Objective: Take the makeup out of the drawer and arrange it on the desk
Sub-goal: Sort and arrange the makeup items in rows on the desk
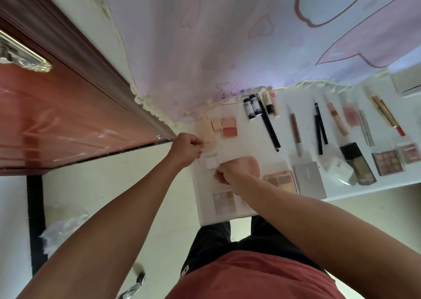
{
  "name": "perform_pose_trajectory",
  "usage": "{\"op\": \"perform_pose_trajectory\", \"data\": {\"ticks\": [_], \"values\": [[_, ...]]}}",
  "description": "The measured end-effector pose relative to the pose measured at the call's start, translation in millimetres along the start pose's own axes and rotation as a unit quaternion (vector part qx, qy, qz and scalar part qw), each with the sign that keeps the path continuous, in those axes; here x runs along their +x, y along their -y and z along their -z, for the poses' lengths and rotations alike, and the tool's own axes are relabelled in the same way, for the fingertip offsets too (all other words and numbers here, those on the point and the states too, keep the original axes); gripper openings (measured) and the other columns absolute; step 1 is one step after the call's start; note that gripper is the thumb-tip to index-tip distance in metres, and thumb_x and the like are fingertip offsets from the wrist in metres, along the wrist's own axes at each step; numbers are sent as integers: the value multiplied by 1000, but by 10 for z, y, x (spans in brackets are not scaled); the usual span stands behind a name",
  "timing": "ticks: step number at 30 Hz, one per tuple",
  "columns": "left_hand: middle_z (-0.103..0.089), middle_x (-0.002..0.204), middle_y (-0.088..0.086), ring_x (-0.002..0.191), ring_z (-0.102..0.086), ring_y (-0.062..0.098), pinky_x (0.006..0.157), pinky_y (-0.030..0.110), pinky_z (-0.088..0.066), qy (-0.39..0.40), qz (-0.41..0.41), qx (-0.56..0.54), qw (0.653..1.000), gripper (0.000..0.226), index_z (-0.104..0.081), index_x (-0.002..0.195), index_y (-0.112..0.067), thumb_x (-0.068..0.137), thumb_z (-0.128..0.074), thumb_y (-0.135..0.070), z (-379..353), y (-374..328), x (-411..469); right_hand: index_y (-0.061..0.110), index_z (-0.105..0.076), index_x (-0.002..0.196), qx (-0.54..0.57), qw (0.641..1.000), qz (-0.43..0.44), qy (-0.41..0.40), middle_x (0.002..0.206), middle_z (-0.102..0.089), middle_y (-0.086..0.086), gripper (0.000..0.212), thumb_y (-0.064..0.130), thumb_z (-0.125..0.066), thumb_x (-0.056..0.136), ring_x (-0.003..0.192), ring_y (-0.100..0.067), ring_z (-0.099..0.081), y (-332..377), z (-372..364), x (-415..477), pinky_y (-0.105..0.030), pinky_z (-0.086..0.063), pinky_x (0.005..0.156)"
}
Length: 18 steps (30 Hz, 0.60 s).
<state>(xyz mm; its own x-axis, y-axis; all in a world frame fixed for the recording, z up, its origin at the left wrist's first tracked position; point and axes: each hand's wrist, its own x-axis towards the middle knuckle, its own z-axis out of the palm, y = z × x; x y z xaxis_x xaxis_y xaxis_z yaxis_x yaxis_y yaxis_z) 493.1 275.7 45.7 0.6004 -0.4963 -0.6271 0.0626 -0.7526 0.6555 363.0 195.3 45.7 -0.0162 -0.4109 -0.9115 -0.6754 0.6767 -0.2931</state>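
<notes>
Left grip (185,149), right grip (230,173), white case (211,163) between

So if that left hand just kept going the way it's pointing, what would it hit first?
Probably the pale peach sponge, which lies on the desk right beyond the left hand. The blush palette sits just past it. Depth is hard to judge from this view, so the hand might pass above both.

Home room: wooden door (57,116), cartoon-print curtain (227,36), white desk (305,116)
</notes>
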Motion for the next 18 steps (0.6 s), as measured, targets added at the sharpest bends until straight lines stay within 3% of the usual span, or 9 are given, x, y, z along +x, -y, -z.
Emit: {"op": "perform_pose_trajectory", "data": {"ticks": [1,2,5,10,13,15,18], "values": [[-66,96,16,79,-64,22,70,24,-56,2,-3,3,1000,24,-66,107,5,92,-48,8,0,-2,3,5,-67,83,-16,1000,11,18,79,-69,-13,8,-2,-65,79,57,-19,-66,-11,8,22,-28,-55,56],[-66,94,16,79,-65,22,71,26,-57,3,-5,7,1000,24,-67,106,5,91,-48,7,-1,-1,4,-1,-66,87,-20,999,25,32,82,-72,-14,10,-1,-64,78,61,-21,-70,-32,17,52,-30,-58,60],[-65,89,15,80,-65,23,77,32,-58,6,-8,11,1000,22,-67,105,6,91,-50,7,0,3,-6,-4,-64,101,-9,998,45,50,83,-73,-19,24,-2,-64,77,64,-24,-74,-54,88,55,-34,-61,58],[-66,93,16,83,-65,23,80,33,-57,8,-5,11,1000,22,-67,108,3,91,-54,4,8,5,-32,-13,-63,104,4,998,60,35,79,-69,-14,23,-8,-66,81,61,-25,-69,-46,161,-30,-34,-59,55],[-67,99,11,86,-64,22,84,38,-57,-4,-10,20,1000,22,-69,107,-4,88,-58,-1,29,14,-58,3,-72,98,-84,983,158,35,86,-74,-8,14,-1,-63,88,70,-19,-72,9,358,-73,-32,-59,65],[-65,95,4,88,-63,20,87,39,-56,-25,-20,25,999,22,-70,107,-8,88,-59,-3,40,-4,-102,17,-72,106,-219,938,270,-10,97,-73,5,20,12,-63,89,87,-14,-68,95,595,-74,-31,-55,79],[-65,89,1,86,-63,18,84,38,-56,-55,-32,8,998,20,-71,102,-9,88,-58,-3,28,-41,-181,31,-58,129,-447,806,381,-74,119,-63,10,40,31,-64,89,111,-12,-57,176,929,5,-32,-49,87]]}}
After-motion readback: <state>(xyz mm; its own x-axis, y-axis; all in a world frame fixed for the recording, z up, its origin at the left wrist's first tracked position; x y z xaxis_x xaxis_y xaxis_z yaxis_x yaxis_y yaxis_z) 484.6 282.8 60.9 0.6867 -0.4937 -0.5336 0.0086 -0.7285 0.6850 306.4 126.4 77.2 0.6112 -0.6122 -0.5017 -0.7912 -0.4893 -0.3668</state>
